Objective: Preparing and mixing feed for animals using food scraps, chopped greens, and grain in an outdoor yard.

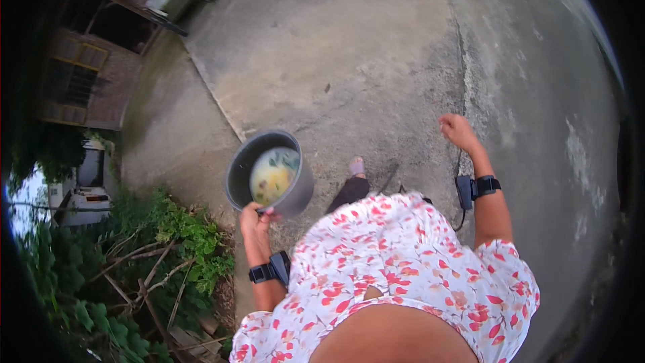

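Observation:
My left hand grips the near rim of a dark grey bucket, which hangs tilted at my left side. Inside it is a cloudy liquid with yellow pieces and dark green leafy bits in it. My right hand is out to the right over the concrete, its fingers curled and nothing seen in them. A black strapped device is on my left forearm, and another strapped device is on my right one.
Concrete paving with seams and stains stretches ahead. Green plants and dry branches border it at the left. Farther off are a brick building with a yellow-framed window and a wheeled cart. One shod foot shows below me.

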Action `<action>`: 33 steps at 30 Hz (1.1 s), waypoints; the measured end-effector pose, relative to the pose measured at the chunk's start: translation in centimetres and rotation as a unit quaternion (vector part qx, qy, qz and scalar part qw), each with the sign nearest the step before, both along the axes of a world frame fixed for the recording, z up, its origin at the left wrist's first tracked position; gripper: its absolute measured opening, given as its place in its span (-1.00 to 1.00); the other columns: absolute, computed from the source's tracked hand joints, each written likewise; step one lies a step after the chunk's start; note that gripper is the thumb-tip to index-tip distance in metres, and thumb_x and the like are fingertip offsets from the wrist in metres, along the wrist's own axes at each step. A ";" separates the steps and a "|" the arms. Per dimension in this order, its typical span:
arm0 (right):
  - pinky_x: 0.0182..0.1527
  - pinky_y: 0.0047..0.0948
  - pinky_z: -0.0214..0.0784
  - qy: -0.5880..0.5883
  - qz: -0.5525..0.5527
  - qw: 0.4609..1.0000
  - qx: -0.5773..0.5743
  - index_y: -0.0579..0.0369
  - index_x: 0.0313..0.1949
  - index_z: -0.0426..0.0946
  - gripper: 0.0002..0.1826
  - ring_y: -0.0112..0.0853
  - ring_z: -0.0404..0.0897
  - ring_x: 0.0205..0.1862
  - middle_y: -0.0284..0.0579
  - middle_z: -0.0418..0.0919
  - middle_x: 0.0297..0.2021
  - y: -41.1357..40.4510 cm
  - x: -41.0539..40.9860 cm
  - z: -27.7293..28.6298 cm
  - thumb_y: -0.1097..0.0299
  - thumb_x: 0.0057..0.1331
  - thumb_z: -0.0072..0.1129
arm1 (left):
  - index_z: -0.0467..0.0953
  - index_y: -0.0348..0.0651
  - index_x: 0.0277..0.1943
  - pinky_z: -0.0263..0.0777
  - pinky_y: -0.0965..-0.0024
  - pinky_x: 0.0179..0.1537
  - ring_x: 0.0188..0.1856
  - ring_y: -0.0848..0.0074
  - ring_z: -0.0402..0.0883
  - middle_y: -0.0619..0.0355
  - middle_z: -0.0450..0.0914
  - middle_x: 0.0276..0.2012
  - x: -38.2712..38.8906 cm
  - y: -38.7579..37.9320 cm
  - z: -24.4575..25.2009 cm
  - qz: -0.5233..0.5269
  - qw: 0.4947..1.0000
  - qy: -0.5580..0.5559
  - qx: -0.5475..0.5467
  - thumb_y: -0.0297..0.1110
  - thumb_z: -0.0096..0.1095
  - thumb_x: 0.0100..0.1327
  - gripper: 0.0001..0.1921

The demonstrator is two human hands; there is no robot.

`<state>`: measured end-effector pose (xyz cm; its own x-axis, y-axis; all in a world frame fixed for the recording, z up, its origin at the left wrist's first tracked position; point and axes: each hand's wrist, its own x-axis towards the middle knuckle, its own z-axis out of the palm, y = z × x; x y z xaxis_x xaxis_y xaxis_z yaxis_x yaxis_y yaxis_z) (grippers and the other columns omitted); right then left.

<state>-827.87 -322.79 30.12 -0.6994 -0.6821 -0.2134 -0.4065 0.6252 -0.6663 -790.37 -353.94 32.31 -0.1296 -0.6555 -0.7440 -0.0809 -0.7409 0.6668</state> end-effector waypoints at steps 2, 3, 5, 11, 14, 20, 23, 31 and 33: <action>-0.40 -0.39 0.25 0.019 -0.066 0.997 -0.024 0.27 -0.41 0.39 -0.78 -0.18 0.44 -0.45 0.06 0.44 -0.54 -0.5 -2.1 -1.9 0.44 -0.08 -0.12 | 0.27 -0.44 -0.51 0.38 0.15 -0.65 -0.91 0.51 0.17 -0.01 0.35 -0.74 -2.4 -4.3 -0.1 -0.008 0.999 0.005 0.031 -0.52 -0.24 -0.12 -0.85; -0.40 -0.39 0.25 0.014 -0.073 0.997 -0.011 0.27 -0.41 0.39 -0.78 -0.18 0.44 -0.45 0.06 0.44 -0.54 -1.4 -3.6 -1.9 0.44 -0.08 -0.12 | 0.26 -0.41 -0.58 0.39 0.18 -0.62 -0.91 0.54 0.16 0.03 0.34 -0.77 -3.3 -7.4 -1.1 -0.074 0.996 -0.013 0.039 -0.51 -0.25 -0.11 -0.87; -0.43 -0.43 0.26 -0.044 -0.106 0.993 -0.014 0.27 -0.39 0.38 -0.77 -0.28 0.45 -0.53 0.00 0.45 -0.57 -3.3 -5.6 -2.0 0.45 -0.08 -0.12 | 0.24 -0.39 -0.63 0.40 0.17 -0.57 -0.92 0.57 0.14 0.06 0.33 -0.80 -7.9 -10.9 0.3 -0.080 0.996 0.010 0.030 -0.51 -0.24 -0.11 -0.87; -0.53 -0.52 0.25 -0.098 -0.158 0.983 0.009 0.27 -0.37 0.38 -0.76 -0.46 0.40 -0.64 -0.08 0.43 -0.64 -10.3 -12.2 -1.8 0.46 -0.08 -0.12 | 0.23 -0.41 -0.73 0.32 0.49 -0.75 -0.87 0.44 0.28 -0.01 0.33 -0.81 -17.8 -20.9 1.4 -0.102 0.992 0.003 0.070 -0.52 -0.24 -0.15 -0.83; -0.54 -0.52 0.25 -0.088 -0.131 0.987 0.024 0.28 -0.36 0.38 -0.75 -0.47 0.40 -0.65 -0.10 0.43 -0.64 -14.8 -17.9 -3.4 0.46 -0.07 -0.13 | 0.23 -0.41 -0.75 0.33 0.51 -0.72 -0.89 0.45 0.24 -0.05 0.31 -0.82 -22.7 -25.2 1.2 -0.089 0.992 0.022 0.088 -0.52 -0.24 -0.15 -0.83; -0.43 -0.39 0.25 -0.084 -0.104 0.991 -0.014 0.25 -0.36 0.37 -0.76 -0.19 0.43 -0.50 0.06 0.43 -0.56 -30.8 -29.4 -1.2 0.43 -0.06 -0.12 | 0.20 -0.52 -0.69 0.15 0.67 -0.91 -0.83 0.23 0.32 -0.13 0.32 -0.77 -27.5 -35.2 -0.4 -0.010 0.998 0.012 0.065 -0.51 -0.25 -0.14 -0.81; -0.37 -0.34 0.24 0.011 -0.007 1.000 -0.022 0.25 -0.39 0.39 -0.78 -0.11 0.40 -0.42 0.10 0.42 -0.50 -38.8 -34.3 0.1 0.44 -0.06 -0.13 | 0.21 -0.55 -0.65 0.07 0.70 -0.96 -0.77 0.15 0.37 -0.15 0.32 -0.77 -30.4 -40.0 -0.3 0.014 0.997 0.031 0.072 -0.50 -0.25 -0.14 -0.80; -0.40 -0.36 0.23 0.063 0.092 0.993 -0.034 0.27 -0.41 0.39 -0.81 -0.13 0.40 -0.46 0.09 0.42 -0.53 -56.4 -44.6 -2.1 0.51 -0.07 -0.12 | 0.23 -0.42 -0.61 0.42 0.22 -0.61 -0.93 0.54 0.15 0.04 0.33 -0.80 -41.4 -54.0 -0.6 0.011 0.998 -0.025 0.052 -0.52 -0.26 -0.13 -0.87; -0.42 -0.39 0.23 0.008 0.044 0.999 -0.027 0.27 -0.42 0.39 -0.82 -0.18 0.41 -0.47 0.07 0.42 -0.53 -59.2 -46.6 -3.4 0.51 -0.08 -0.10 | 0.24 -0.48 -0.56 0.42 0.23 -0.64 -0.91 0.52 0.19 0.00 0.35 -0.76 -44.2 -58.2 -1.5 0.006 0.999 -0.013 0.033 -0.53 -0.25 -0.13 -0.86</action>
